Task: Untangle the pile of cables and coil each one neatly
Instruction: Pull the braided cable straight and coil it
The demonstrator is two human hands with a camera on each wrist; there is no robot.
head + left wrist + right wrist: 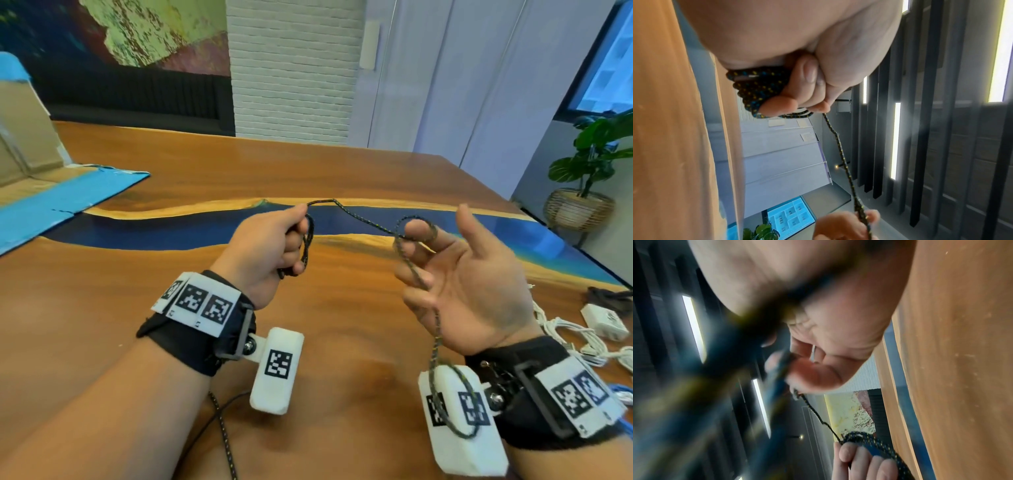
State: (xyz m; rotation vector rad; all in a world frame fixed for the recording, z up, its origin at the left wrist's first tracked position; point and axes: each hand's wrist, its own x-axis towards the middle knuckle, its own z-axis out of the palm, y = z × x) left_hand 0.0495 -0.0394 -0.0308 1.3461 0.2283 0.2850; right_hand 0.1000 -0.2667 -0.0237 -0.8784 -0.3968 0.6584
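A dark braided cable [363, 217] with yellow and blue flecks stretches between my two hands above the wooden table [342, 164]. My left hand [270, 246] grips a small coil of it [754, 87], fingers curled round the loops. One strand [842, 155] runs from there to my right hand [472, 284], which faces palm up with the thumb raised. Its index finger is hooked through a loop of the cable. The rest drops across the palm, over the wrist camera, and trails off the table's near edge [224, 442]. In the right wrist view the near cable is blurred; the coil [865, 439] shows farther off.
White cables [575, 339] and a white charger [604, 322] lie on the table at the right, with a bit of blue cable [623, 390] at the edge. An open cardboard box with blue tape [51, 192] lies at the far left. A potted plant [589, 164] stands beyond the right corner.
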